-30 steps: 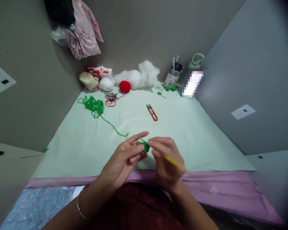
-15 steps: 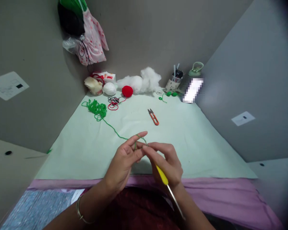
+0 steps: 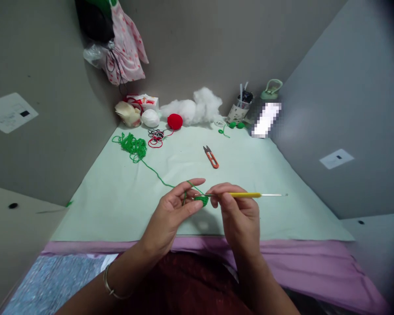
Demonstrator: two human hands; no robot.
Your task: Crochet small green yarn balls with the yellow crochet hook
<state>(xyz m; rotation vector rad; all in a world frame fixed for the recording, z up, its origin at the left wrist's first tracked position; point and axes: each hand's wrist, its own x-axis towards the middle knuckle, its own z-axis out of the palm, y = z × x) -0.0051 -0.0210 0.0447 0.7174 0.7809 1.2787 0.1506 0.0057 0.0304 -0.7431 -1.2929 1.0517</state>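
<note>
Between the thumb and fingers of my left hand (image 3: 170, 214) is a small green crochet piece (image 3: 201, 201). Green yarn (image 3: 156, 173) runs over its raised index finger and back to a loose green heap (image 3: 131, 146) on the left. My right hand (image 3: 239, 210) is closed around a crochet hook (image 3: 246, 195) with a yellow grip, held nearly level. One metal end of the hook reaches the top of the green piece; the other points right. Whether the tip sits inside a stitch is too small to tell.
Orange thread snips (image 3: 211, 157) lie beyond my hands. Along the back stand a red yarn ball (image 3: 175, 121), a white ball (image 3: 150, 118), white stuffing (image 3: 197, 107), a cup of tools (image 3: 239, 109) and a pixelated phone (image 3: 266, 120). Grey partitions enclose the table's sides.
My right hand has turned, swinging the hook from pointing down toward me to nearly level. The green piece, hidden before, now shows between my hands. My left hand stays nearly in place.
</note>
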